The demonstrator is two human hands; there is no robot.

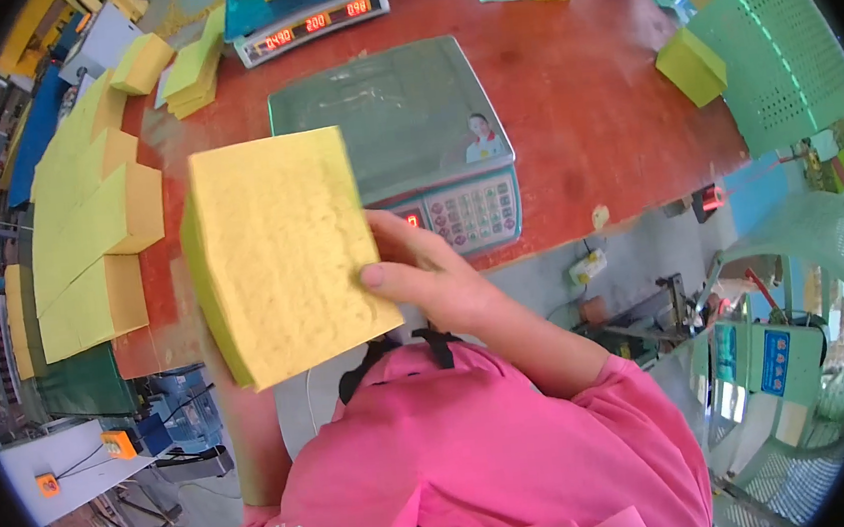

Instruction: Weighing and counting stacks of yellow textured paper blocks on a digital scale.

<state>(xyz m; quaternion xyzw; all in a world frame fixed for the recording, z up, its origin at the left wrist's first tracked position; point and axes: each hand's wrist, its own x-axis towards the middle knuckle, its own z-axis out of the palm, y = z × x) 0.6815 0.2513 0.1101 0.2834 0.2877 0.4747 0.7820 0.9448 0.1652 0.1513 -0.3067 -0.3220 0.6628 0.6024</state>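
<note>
I hold a thick yellow block [280, 251] with a rough, sponge-like face and a greenish side, tilted up in front of my chest. My right hand [433, 278] grips its right edge, thumb pressed on the front face. My left forearm [251, 434] rises under the block's lower left corner, and the hand itself is hidden behind the block. Just beyond the block, a weighing scale [384, 116] with a bare steel pan and a keypad stands on the red-brown table [610, 117].
Rows of similar yellow blocks [88, 232] line the table's left side. A second scale [310, 17] with red digits stands at the back. A yellow-green block [691, 64] lies by a green plastic chair [785, 51]. A green machine [761, 354] sits at lower right.
</note>
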